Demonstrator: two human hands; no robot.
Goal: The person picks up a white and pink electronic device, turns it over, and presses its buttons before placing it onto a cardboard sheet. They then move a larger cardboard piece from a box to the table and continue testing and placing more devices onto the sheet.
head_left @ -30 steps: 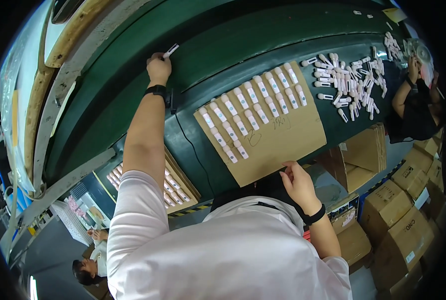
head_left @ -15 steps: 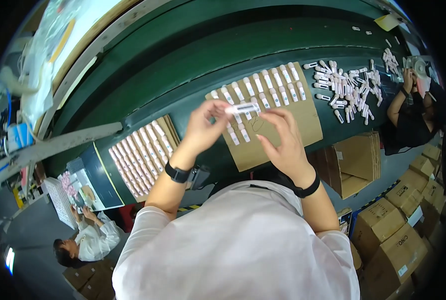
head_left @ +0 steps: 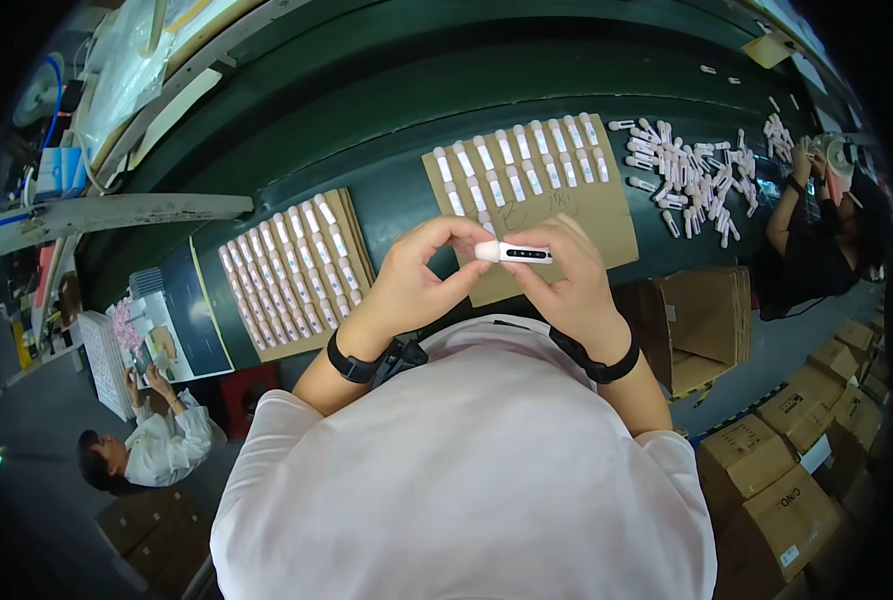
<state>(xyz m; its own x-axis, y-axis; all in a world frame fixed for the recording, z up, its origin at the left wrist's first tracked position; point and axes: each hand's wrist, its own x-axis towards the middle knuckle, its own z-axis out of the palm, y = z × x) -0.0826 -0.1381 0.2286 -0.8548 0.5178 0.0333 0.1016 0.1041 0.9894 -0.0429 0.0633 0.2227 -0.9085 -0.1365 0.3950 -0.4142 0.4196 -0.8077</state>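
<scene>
Level between my hands is a small white stick-shaped device (head_left: 527, 254) with a rounded pale-pink head and a black button panel facing up. My left hand (head_left: 422, 275) pinches the rounded head between thumb and fingertips. At the other end, the thumb and fingers of my right hand (head_left: 574, 268) grip the body. Below them lies a brown cardboard sheet (head_left: 592, 230), where similar devices (head_left: 507, 147) stand in slanting rows along the far part. My hands cover part of the sheet and its nearest devices.
To the left, a second cardboard sheet (head_left: 340, 212) carries tight rows of devices. A loose heap of devices (head_left: 702, 175) lies right on the green bench. Co-workers (head_left: 172, 440) (head_left: 827, 235) sit at both sides. An open carton (head_left: 702, 330) and stacked boxes (head_left: 787, 500) stand right.
My right hand, fingers apart before, has closed on the device's body. The device has come nearer to me, its black panel now plainly visible. My left hand keeps hold of the head.
</scene>
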